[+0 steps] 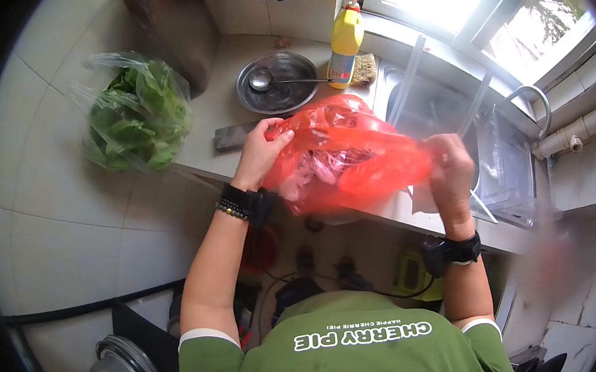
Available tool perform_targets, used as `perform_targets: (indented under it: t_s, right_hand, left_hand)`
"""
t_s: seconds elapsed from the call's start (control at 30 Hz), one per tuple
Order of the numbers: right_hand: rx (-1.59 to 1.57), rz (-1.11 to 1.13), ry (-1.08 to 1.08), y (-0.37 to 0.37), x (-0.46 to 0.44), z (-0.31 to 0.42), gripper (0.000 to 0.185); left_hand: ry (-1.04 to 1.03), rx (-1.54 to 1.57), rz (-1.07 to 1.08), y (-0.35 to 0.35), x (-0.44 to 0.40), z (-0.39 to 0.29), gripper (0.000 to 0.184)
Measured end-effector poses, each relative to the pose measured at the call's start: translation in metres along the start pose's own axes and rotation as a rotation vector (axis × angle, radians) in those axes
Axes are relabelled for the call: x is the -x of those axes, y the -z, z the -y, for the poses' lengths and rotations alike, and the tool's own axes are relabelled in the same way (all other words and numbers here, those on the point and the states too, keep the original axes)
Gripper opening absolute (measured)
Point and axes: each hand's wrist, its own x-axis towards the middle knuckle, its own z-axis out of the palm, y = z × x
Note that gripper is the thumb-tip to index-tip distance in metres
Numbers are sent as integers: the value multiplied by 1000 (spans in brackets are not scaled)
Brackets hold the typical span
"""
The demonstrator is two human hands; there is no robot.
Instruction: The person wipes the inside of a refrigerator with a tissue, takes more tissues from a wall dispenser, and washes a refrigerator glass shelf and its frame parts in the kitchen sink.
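A red plastic bag (379, 147) is stretched between my two hands over the front edge of the counter. Through its film shows something pinkish and crumpled that I cannot make out. My left hand (262, 147) pinches the bag's left side between thumb and fingers. At the bag's right end my right hand (448, 167) is closed on the plastic, slightly blurred. Just behind the bag, a metal ladle (261, 79) rests in a round metal basin (277, 103). A dark flat block (233, 138) lies beside my left hand.
Leafy greens (137, 115) in a clear bag are at the left. A yellow bottle (347, 41) with a red pump top and a sponge (365, 70) stand behind the red bag. The sink (433, 102) with its curved faucet (533, 93) is at the right, below the window.
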Motion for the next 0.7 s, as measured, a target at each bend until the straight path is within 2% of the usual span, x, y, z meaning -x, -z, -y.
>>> perform_targets:
  t_s: [0.03, 0.1, 0.2, 0.3, 0.4, 0.5, 0.53, 0.63, 0.7]
  right_hand:
    - [-203, -64, -85, -1, -2, -10, 21]
    - [-485, -49, -361, 10, -5, -12, 22]
    - [-491, -49, -372, 12, -4, -15, 28]
    - [-559, -67, -391, 11, -5, -12, 33]
    - [-602, -49, -375, 14, -6, -2, 35]
    - [-589, -31, -320, 15, -8, 6, 34]
    - [-583, -29, -300, 16, -8, 9, 34]
    - [-621, -19, -280, 17, -8, 18, 32]
    - [-613, -5, -264, 18, -9, 23, 32]
  left_hand:
    - [-5, 15, 4, -1, -5, 3, 35]
    - [-10, 39, 13, -2, -10, 6, 35]
    - [37, 50, 35, -5, -5, -6, 47]
    - [-410, -419, 30, -9, 5, -4, 65]
    - [-454, -637, 37, -13, 18, 12, 76]
    - [-303, -684, -62, 3, 17, 14, 68]
    - [-339, -681, -170, 11, 11, 19, 56]
    - [-345, -681, -293, 36, 4, 14, 46]
    - [11, -308, -187, 47, 10, -11, 43]
